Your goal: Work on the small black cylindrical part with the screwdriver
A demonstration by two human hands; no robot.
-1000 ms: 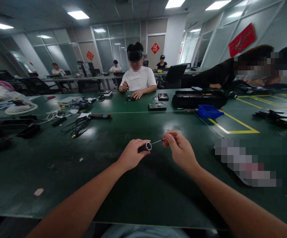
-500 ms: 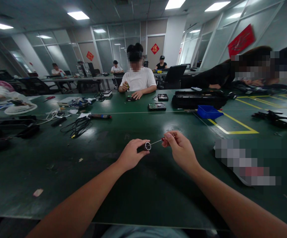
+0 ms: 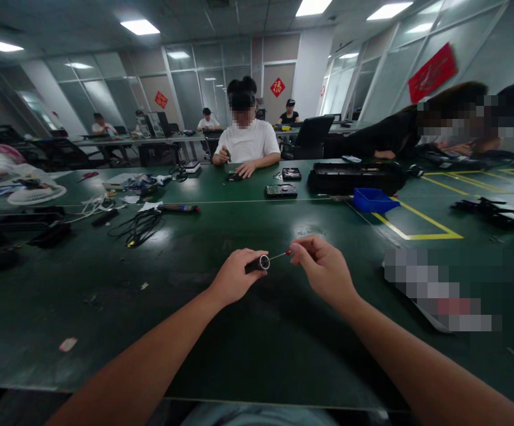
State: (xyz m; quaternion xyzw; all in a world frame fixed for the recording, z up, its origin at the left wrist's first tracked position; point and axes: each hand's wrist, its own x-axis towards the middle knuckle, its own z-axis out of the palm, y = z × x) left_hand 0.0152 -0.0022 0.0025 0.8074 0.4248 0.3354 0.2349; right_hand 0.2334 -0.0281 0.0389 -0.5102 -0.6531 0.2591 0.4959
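My left hand (image 3: 234, 275) is closed around a dark cylindrical part (image 3: 257, 263) with a pale ring at its open end, which faces right. Between thumb and fingers, my right hand (image 3: 321, 260) grips a small screwdriver (image 3: 279, 255) by its red handle. The thin metal shaft points left, its tip at the ringed end of the cylinder; how far in the tip reaches I cannot tell. Most of the handle is hidden by my fingers. Both hands are held above the green table (image 3: 257, 361).
Ahead lie hard drives (image 3: 281, 190), a black housing (image 3: 357, 176) and a blue bin (image 3: 375, 201). Black cables (image 3: 139, 228) and a soldering-iron-like tool (image 3: 179, 208) are at left. A blurred-out flat item (image 3: 434, 290) lies right. A person (image 3: 248, 139) works opposite.
My right hand's fingers have shifted on the screwdriver handle, covering more of it. The left hand and cylinder stay nearly in place.
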